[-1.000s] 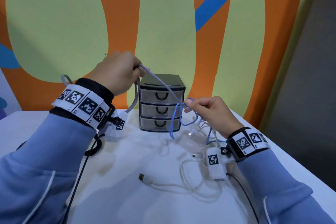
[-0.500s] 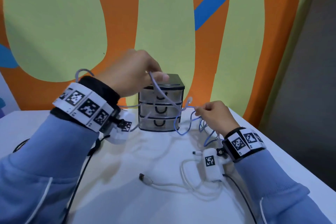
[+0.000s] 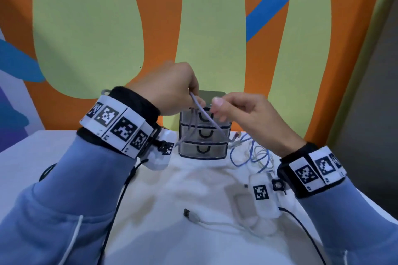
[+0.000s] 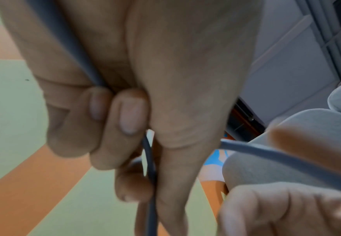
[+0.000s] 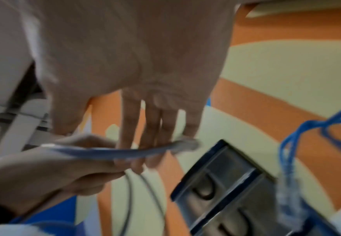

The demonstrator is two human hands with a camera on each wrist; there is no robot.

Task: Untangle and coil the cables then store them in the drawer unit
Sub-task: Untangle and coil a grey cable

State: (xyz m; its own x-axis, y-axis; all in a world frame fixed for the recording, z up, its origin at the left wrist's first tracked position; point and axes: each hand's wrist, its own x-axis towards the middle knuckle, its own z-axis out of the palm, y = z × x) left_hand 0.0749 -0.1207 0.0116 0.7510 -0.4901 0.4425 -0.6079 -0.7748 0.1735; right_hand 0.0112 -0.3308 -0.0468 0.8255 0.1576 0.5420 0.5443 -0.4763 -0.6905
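L hand is fisted on the grey cable: fingers curled round several strands, thumb clamping them, loops hanging below the fingertips in front of the drawer unit. R hand meets it fingertip to fingertip. R fingers look nearly straight w/ the cable lying across their tips; whether they pinch it, can't tell, since the R wrist view is motion-blurred.

Handling, judged: the cable looks light and limp but w/ some spring, so loops prob. want to pop open. Best held where the strands cross inside the L fist, w/ the R fingers guiding the free length just beside it. Sheath looks smooth, could slide through a loose pinch.

Blue cable and white cable lie on the table, below and near the R fingers, overlapping.

Hidden/unclear: the grey cable's ends and loop count are inside the fist. The wrist device covers part of the white cable. Drawers look shut; contents not readable.
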